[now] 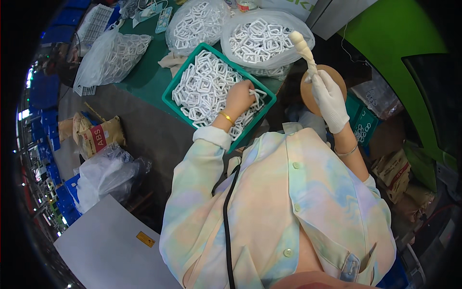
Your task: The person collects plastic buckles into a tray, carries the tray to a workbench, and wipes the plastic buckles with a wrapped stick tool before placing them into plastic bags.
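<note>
My left hand (pixel 240 98), bare with a gold bangle at the wrist, reaches into a green plastic bin (pixel 169 92) heaped with white frame-shaped plastic links (pixel 207 82). Its fingers are curled round a white link (pixel 256 98) near the bin's right side. In a white glove, my right hand (pixel 329 98) is raised to the right of the bin. It is closed on the thin end of a stick-like tool (pixel 302 47), whose thicker cream-wrapped end points up and away. The tool's lower part is hidden by the glove.
Clear bags of white links (pixel 257 41) stand behind the bin, and another bag (pixel 115 55) lies far left. A round brown seat (pixel 308 94) sits behind my right hand. Green machinery (pixel 394 38) flanks the right; a grey cabinet (pixel 115 245) stands near left.
</note>
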The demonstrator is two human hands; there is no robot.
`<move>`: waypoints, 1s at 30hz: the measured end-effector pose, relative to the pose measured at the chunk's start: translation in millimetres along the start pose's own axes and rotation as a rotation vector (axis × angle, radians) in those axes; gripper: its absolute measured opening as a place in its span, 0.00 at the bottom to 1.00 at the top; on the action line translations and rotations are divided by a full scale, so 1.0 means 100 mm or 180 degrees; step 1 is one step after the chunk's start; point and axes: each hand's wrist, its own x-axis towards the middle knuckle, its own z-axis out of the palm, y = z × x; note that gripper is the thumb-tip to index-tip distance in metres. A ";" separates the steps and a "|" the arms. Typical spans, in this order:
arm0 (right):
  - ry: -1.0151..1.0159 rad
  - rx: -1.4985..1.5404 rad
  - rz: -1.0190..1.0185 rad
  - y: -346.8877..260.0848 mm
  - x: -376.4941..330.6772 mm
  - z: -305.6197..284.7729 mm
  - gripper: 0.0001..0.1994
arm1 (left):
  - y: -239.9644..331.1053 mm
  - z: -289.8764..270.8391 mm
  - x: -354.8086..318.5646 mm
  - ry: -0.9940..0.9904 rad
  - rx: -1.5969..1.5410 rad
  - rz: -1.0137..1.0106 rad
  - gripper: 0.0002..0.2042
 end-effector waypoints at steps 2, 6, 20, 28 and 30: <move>-0.0016 0.0023 0.0038 0.01 0.00 0.01 0.11 | 0.04 -0.20 -0.01 0.0272 -0.0981 -0.0566 0.12; -0.0227 -0.0208 -0.0061 0.09 -0.02 0.09 0.11 | 0.24 -0.52 -0.05 0.0836 -0.2711 -0.0417 0.10; -0.0380 -0.0928 -0.0539 -0.05 -0.18 0.45 0.11 | 1.17 -0.95 -0.10 0.1841 -0.1889 0.0492 0.13; 0.0050 0.0069 -0.0153 -0.33 -0.08 0.46 0.12 | 1.42 -0.87 -0.17 0.0439 -0.6220 -0.0439 0.12; -0.0141 -0.0354 0.0074 -0.43 -0.05 0.42 0.13 | 1.45 -0.84 -0.17 0.0300 -0.6486 -0.0749 0.12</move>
